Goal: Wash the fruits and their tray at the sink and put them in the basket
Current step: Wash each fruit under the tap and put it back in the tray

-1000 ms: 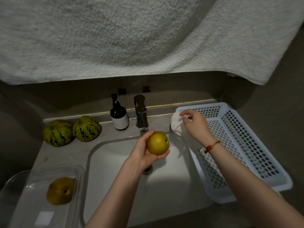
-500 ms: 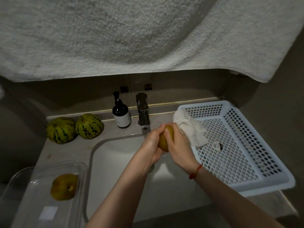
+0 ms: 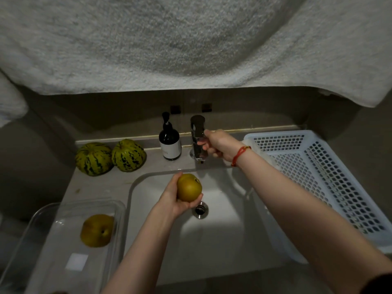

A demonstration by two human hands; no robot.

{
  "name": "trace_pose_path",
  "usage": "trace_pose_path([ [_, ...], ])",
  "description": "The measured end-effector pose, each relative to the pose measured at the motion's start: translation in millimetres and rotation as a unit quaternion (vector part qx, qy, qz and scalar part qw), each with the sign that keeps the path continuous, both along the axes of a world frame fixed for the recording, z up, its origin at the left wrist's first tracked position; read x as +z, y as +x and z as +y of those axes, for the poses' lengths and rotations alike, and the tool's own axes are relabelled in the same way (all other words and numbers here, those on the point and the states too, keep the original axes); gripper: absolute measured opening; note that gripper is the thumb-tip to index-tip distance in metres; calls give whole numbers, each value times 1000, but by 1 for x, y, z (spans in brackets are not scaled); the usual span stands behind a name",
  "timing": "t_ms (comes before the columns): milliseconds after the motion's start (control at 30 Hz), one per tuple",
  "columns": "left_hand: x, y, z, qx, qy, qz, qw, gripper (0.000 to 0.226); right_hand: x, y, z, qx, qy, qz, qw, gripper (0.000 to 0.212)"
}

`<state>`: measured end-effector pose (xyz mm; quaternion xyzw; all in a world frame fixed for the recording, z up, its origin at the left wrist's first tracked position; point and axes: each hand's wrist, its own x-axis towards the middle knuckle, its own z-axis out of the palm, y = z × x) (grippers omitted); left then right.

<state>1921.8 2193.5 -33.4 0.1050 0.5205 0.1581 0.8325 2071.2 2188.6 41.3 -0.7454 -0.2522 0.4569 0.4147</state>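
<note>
While tray (image 3: 118, 211) holds one pear (image 3: 97, 230), basket (image 3: 339, 187) beside sink (image 3: 222, 240)

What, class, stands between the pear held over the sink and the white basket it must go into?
The right forearm crosses that path, since the right hand grips the faucet. The left hand holds the pear over the sink. Nothing else visibly blocks the basket.

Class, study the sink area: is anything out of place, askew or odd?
Mostly orderly. One oddity: a large towel hangs low over the sink, hiding the wall above the tap. The basket sits angled, overhanging the counter's front edge.
</note>
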Motion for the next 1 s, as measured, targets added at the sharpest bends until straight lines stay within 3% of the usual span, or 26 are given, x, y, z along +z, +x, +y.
trace_pose_path([
  [233,-10,14,15,15,-19,-9,1000,38,1,-1,15,-52,38,107,992,40],
  [433,-21,35,20,5,-48,-21,999,46,-4,9,15,-40,96,174,979,39],
  [733,-31,52,22,-4,-60,-23,998,47,-16,15,13,-11,170,183,968,43],
  [833,-33,53,23,-11,-30,-18,999,39,-33,22,-3,-67,164,120,977,43],
  [933,-35,59,20,-41,58,2,997,31,-75,14,-24,-180,95,25,979,31],
  [1000,-36,64,16,-43,136,21,990,25,-100,-7,-28,-180,59,106,976,21],
])
